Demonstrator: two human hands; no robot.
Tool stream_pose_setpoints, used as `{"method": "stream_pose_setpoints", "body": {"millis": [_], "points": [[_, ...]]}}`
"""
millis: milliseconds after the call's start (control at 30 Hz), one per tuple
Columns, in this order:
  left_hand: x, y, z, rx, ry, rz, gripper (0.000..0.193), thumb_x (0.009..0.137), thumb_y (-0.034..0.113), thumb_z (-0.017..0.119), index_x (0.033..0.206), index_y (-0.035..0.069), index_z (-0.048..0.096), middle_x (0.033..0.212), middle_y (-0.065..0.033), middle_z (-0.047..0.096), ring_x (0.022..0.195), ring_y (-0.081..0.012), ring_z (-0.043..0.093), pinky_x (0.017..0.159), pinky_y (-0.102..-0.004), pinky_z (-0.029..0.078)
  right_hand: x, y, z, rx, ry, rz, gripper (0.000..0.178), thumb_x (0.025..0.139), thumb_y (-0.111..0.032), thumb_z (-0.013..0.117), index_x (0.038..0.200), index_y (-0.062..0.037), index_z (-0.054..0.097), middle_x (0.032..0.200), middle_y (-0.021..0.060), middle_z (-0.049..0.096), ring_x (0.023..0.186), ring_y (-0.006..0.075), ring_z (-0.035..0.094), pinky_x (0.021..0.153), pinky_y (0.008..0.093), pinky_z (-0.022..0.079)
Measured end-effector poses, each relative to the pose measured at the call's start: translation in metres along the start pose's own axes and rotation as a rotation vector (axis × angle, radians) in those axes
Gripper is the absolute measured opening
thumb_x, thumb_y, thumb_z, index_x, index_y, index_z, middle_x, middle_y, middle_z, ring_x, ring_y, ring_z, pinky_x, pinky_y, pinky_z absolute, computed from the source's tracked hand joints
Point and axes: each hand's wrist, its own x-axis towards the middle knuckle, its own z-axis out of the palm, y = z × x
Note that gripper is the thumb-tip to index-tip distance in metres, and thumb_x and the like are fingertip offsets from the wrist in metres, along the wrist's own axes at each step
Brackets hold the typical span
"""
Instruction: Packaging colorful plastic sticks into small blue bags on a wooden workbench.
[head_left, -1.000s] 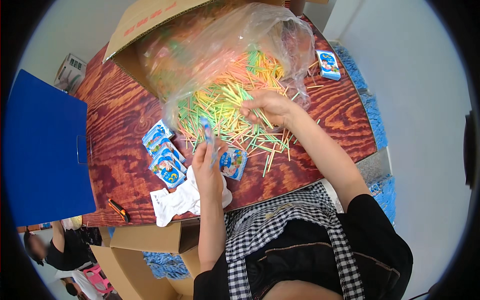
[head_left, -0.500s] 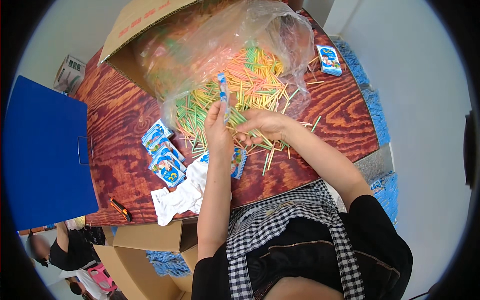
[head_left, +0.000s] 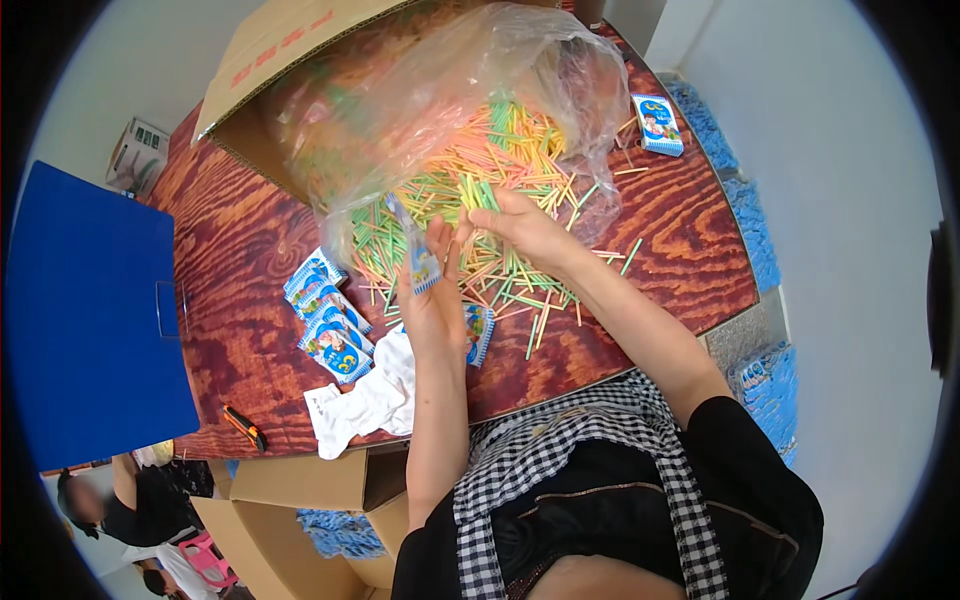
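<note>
My left hand (head_left: 432,305) is closed on a small blue-and-white plastic packet (head_left: 421,262), held tilted between thumb and fingers. Just to its right, my right hand (head_left: 525,228) pinches a short bundle of yellow and green sticks (head_left: 476,194), its fingertips close to the left hand's. Below both hands spreads a loose pile of thin pastel sticks (head_left: 540,185), coming out of a clear plastic bag (head_left: 500,50). Several printed blue-and-white packets (head_left: 335,340) lie overlapping left of my left forearm. Another packet (head_left: 480,335) shows partly behind that forearm.
A cardboard box (head_left: 265,75) lies tipped at the table's back. White cloth (head_left: 365,405) and an orange utility knife (head_left: 245,428) lie near the front edge. A blue panel (head_left: 100,320) stands left; an open carton (head_left: 270,540) is below. A person (head_left: 150,505) is at lower left.
My right hand has risen, and its sticks now point up in a tighter bundle. The packet in my left hand has tipped leftward and shows a broader face.
</note>
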Motion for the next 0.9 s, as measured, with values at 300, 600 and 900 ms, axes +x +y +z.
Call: {"method": "stream_pose_setpoints", "body": {"millis": [300, 600, 900], "points": [[-0.003, -0.01, -0.016, -0.466, -0.015, -0.243, 0.026, 0.095, 0.018, 0.048, 0.113, 0.002, 0.055, 0.126, -0.0156, 0.055, 0.121, -0.0268, 0.049, 0.108, -0.0426, 0.032, -0.006, -0.025, 0.033, 0.726, 0.034, 0.008, 0.014, 0.092, -0.012, 0.056, 0.102, -0.0016, 0.056, 0.086, 0.0041, 0.06, 0.082, 0.0145, 0.059, 0.075, 0.0272, 0.048], [0.005, -0.016, -0.01, -0.742, 0.077, -0.373, 0.022, 0.093, 0.013, 0.05, 0.111, 0.002, 0.056, 0.106, -0.0089, 0.061, 0.099, -0.0179, 0.057, 0.094, -0.0356, 0.047, -0.027, -0.013, 0.066, -0.134, 0.218, -0.332, 0.021, 0.083, -0.004, 0.061, 0.103, 0.0002, 0.055, 0.097, 0.0059, 0.059, 0.091, 0.013, 0.056, 0.083, 0.0278, 0.045], [-0.005, -0.009, 0.021, -0.633, 0.187, -0.473, 0.024, 0.093, 0.009, 0.046, 0.114, 0.001, 0.053, 0.108, -0.0103, 0.059, 0.098, -0.0226, 0.057, 0.096, -0.0371, 0.045, -0.037, -0.015, 0.065, -0.184, 0.246, -0.309, 0.022, 0.089, -0.004, 0.054, 0.11, -0.0001, 0.051, 0.089, 0.0052, 0.055, 0.082, 0.0143, 0.056, 0.078, 0.0267, 0.046]]}}
